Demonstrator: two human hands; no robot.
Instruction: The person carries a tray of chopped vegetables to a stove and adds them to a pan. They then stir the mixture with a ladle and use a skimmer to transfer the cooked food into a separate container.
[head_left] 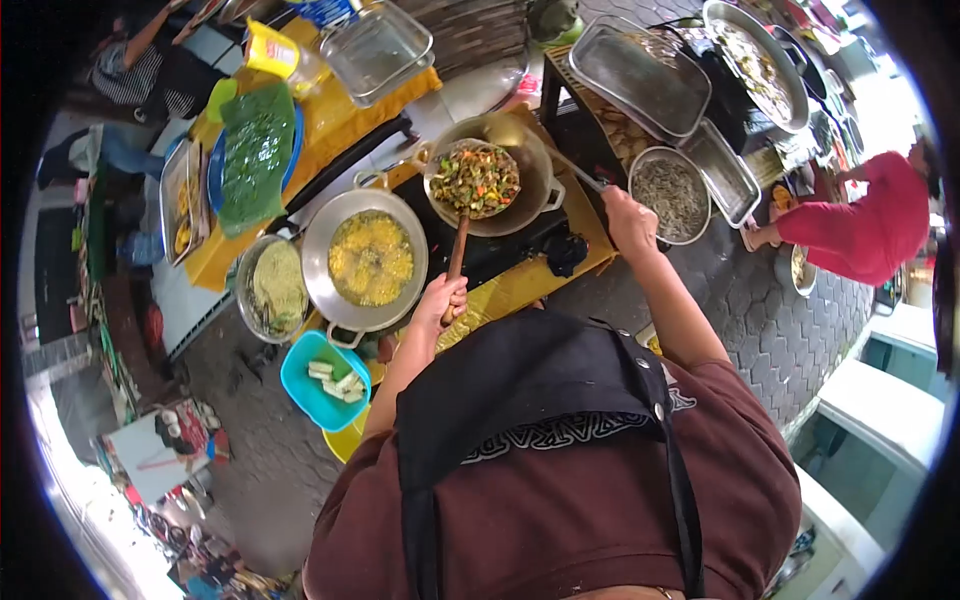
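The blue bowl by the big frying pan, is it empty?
No, the blue bowl holds several pale cut pieces, and it sits just below the frying pan of yellow food.

The wok [500, 185] was shiny grey metal, its rim smooth and reflective. The spatula handle [457, 262] in the left hand [440, 300] looked like matt brown wood; the slim handle [578, 172] gripped by the right hand [628, 218] was bright metal. The frying pan [365, 262] was polished metal, the oil in it glossy yellow. The trays [640, 72] looked like dull, brushed steel. The bowl [312, 385] was smooth, glossy blue plastic. A yellow cloth [330, 120] covered the surface, matt and creased. The apron [520, 400] was matt black fabric. The paving [790, 320] was rough grey stone.
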